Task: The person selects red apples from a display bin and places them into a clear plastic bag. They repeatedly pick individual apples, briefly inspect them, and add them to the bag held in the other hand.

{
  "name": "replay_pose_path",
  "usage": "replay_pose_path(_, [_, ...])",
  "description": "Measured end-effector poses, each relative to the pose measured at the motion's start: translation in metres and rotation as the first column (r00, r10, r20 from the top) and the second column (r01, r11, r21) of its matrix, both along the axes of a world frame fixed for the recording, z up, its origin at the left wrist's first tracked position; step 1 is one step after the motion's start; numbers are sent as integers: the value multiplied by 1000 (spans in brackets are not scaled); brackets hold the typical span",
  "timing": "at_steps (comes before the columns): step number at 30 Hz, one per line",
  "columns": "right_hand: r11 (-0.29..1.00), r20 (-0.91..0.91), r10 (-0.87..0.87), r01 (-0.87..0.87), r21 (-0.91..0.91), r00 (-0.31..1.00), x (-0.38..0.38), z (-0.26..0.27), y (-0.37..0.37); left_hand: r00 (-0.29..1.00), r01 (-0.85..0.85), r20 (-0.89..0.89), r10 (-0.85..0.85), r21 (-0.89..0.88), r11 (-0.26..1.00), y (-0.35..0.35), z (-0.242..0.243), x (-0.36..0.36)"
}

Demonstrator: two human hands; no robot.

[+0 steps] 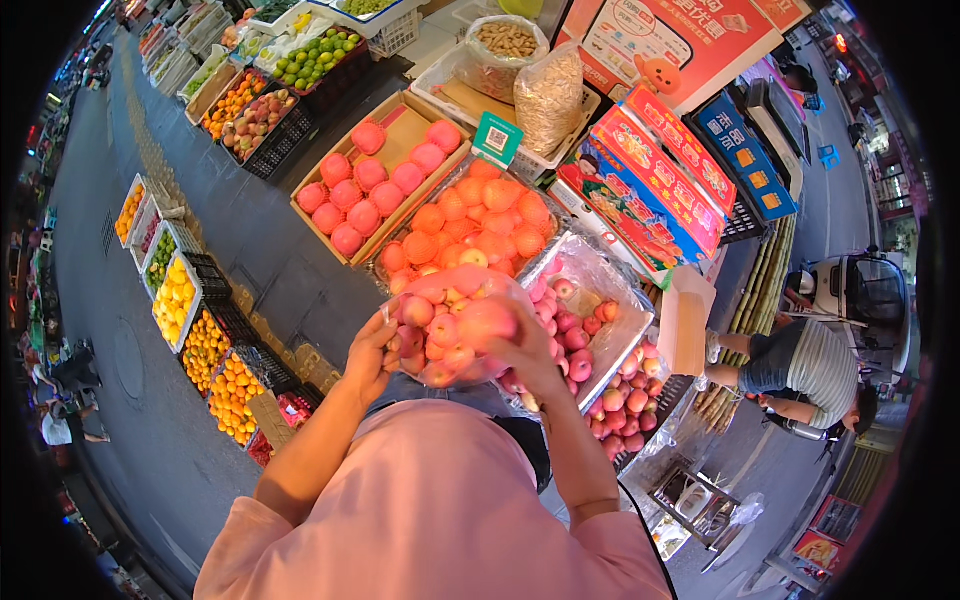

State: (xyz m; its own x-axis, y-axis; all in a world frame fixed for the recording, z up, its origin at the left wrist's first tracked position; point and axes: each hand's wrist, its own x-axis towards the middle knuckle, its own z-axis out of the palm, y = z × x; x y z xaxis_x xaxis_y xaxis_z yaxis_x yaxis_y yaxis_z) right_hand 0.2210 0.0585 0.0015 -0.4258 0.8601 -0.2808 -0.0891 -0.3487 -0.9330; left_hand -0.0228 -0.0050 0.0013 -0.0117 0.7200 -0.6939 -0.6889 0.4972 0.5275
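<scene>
Both of my hands are raised in front of my body over the fruit display. My left hand [371,356] pinches the edge of a clear plastic bag [409,296]. At the bag's other side, my right hand [529,352] is closed around a large red apple [487,322], blurred and partly covered by the film. Several smaller apples [442,330] show through the plastic; whether they are inside the bag or behind it I cannot tell. Just beyond is a crate of fruit in orange foam nets [502,195]. A white lined crate of small apples [577,337] sits beside my right hand.
Foam-netted fruit fills a cardboard box [394,109] ahead. Loose apples [622,405] lie at right. Peanut bags [551,101], a green code card [496,140] and printed cartons [652,184] stand behind. Fruit crates [176,300] line the left. A person [810,367] bends near a vehicle.
</scene>
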Motion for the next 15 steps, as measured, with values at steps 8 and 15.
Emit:
replay_pose_path(8, [982, 532, -148, 61, 177, 834, -54, -118, 17, 999, 30, 11, -30, -17, 999, 3, -4, -4])
replay_pose_path(15, [987, 611, -160, 112, 117, 775, -49, -144, 29, 993, 20, 115, -19, -11, 1000, -13, -8, -12])
